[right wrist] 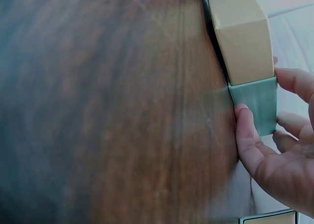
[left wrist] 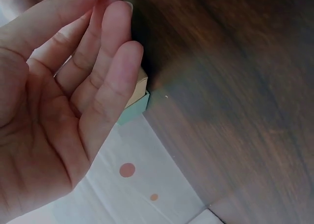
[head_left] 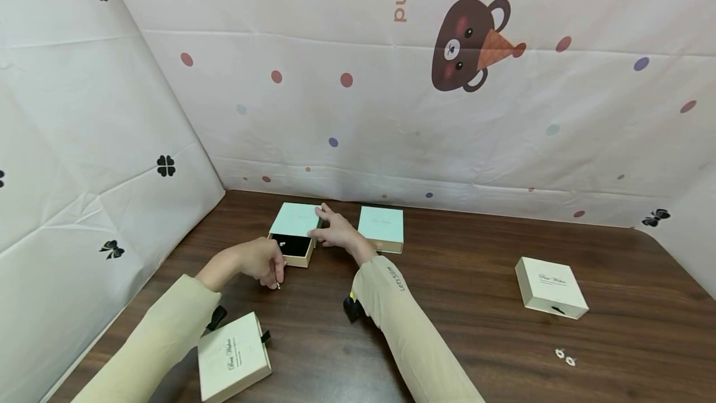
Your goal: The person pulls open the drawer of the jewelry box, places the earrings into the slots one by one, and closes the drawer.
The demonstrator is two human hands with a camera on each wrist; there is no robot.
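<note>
Toward the back left stands a mint-green jewelry box [head_left: 295, 219], its cream drawer [head_left: 296, 261] pulled out toward the front. A small earring [head_left: 282, 244] lies on the drawer's black lining. My left hand [head_left: 263, 261] is just left of and in front of the drawer, pinching another small shiny earring [head_left: 278, 286] at the fingertips; the fingers hide most of it. With thumb and fingers my right hand [head_left: 339, 232] holds the right side of the sleeve. In the right wrist view, the thumb [right wrist: 245, 123] presses the green side wall [right wrist: 262, 104].
A second mint-green box [head_left: 381, 227] stands right of the first. One cream box [head_left: 235, 356] with a black ribbon tab lies at front left, another [head_left: 550, 288] at the right. Two flower-shaped earrings [head_left: 565, 357] lie at front right. A printed cloth [head_left: 391, 117] backs the table.
</note>
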